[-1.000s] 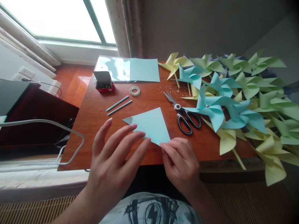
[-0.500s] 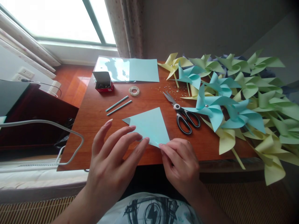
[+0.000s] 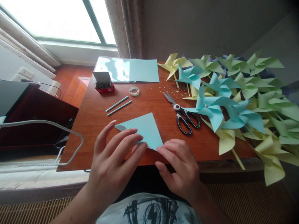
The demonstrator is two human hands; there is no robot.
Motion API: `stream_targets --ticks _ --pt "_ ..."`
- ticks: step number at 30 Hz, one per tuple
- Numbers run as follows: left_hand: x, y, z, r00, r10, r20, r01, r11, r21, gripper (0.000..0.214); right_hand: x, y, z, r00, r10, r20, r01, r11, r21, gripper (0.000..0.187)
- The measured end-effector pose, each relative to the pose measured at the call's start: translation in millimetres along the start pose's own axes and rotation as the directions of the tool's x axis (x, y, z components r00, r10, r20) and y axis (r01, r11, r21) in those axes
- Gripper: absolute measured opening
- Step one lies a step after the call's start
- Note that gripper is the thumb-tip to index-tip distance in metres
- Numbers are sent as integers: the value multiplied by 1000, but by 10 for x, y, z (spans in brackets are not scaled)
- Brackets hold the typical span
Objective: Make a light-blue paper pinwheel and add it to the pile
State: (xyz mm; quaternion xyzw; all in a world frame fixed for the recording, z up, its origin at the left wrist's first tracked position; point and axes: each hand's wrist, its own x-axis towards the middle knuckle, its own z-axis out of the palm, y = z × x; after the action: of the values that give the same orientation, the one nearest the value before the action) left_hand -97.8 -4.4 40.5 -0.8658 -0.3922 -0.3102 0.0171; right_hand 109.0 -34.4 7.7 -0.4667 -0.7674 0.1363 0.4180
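A light blue sheet of paper, folded with pointed corners, lies on the wooden table between my hands. Its left tip curls a little and shows a darker underside. My left hand has its thumb and index finger closed at the near edge of the paper, with the outer fingers spread over it. My right hand touches the right corner with its index fingertip, while its thumb stands apart below. To the right of the paper lie scissors with black handles, blades partly apart.
Blue, yellow and green paper pinwheels crowd the table's right side. Beyond the paper are two thin blue sticks, a tape roll, an open small box and blue sheets with a clear sleeve. Tiny scraps lie by the scissors.
The paper has shifted left and slightly toward me. My right thumb has come away from the corner and dropped lower. My left hand has hardly moved.
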Motion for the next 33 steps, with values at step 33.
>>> stream_targets --ticks 33 --pt "-509 -495 118 997 69 20 -67 992 -103 27 67 612 -209 982 136 128 -141 989 32 30"
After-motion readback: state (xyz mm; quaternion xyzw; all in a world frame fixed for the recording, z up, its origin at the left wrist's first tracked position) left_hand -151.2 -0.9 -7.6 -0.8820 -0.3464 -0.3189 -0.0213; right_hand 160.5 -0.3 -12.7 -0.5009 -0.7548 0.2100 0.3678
